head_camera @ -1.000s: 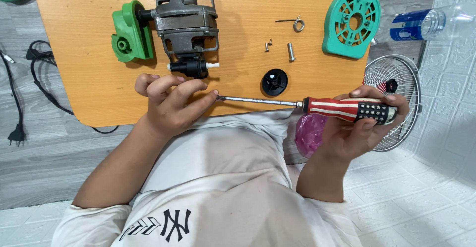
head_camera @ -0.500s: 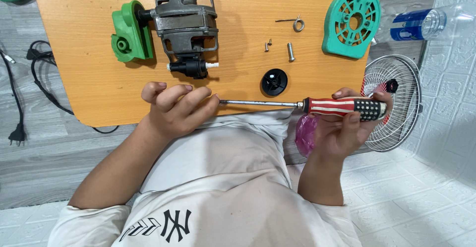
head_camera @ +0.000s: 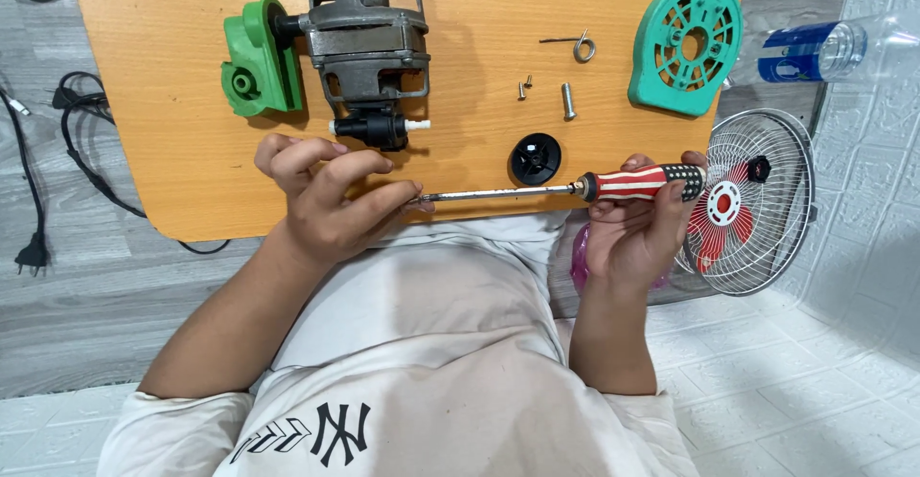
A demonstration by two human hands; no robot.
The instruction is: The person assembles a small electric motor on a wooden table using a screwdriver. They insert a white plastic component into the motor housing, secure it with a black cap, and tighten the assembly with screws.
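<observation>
Hands, pose: both forearms reach up from the lap toward the near edge of the orange surface (head_camera: 172, 103). Left hand (head_camera: 326, 204) lies palm down, fingers spread and loosely curled, with fingertips pinching the metal tip of the shaft. Right hand (head_camera: 637, 228) is wrapped around the handle, thumb on top, held just off the surface's near right corner.

Held item: one screwdriver (head_camera: 575, 190), red-and-white striped handle with a black dotted end, lying level between the two hands along the near edge of the surface.

Items beyond the left hand:
- one grey electric motor (head_camera: 369, 46) with a black fitting at its near end, just above the left fingers
- one green plastic housing part (head_camera: 254, 65), touching the motor's left side

Items between and beyond the hands:
- one black round knob (head_camera: 535, 159), just above the shaft
- one larger screw (head_camera: 568, 102) and what looks like two small screws (head_camera: 524, 87), too small to be sure
- one bent wire clip (head_camera: 573, 46), further out

Items beyond or beside the right hand:
- one teal round slotted cover (head_camera: 686, 46), at the far right of the surface
- one wire fan guard (head_camera: 757, 199) with a red-and-white centre, on the floor, just right of the right hand
- one clear bottle (head_camera: 824, 48) with a blue label, on the floor
- one pink object (head_camera: 579, 259), mostly hidden behind the right wrist

Left of the left arm: one black power cable (head_camera: 67, 132) with plug, on the floor.
</observation>
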